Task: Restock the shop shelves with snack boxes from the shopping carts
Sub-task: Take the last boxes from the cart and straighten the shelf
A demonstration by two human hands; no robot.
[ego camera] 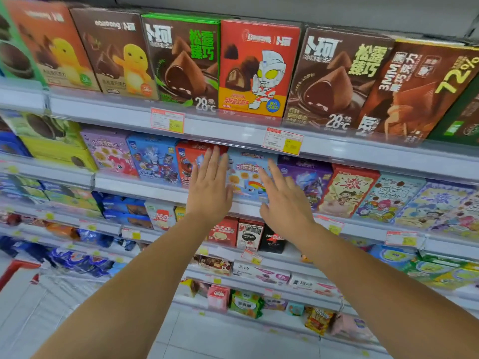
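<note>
A light blue snack box (246,174) with cookies and a rainbow stands upright on the second shelf (145,183), between a red box (188,161) and a purple box (305,177). My left hand (210,187) lies flat with straight fingers over the red box and the blue box's left edge. My right hand (285,200) is spread with straight fingers at the blue box's right edge, over the purple box. Neither hand holds anything.
The top shelf carries large chocolate boxes (256,68) side by side. Lower shelves hold coffee boxes (248,235) and small packets. Price tags (282,141) hang on the shelf rails. A red cart edge (15,270) shows at the lower left above the tiled floor (233,338).
</note>
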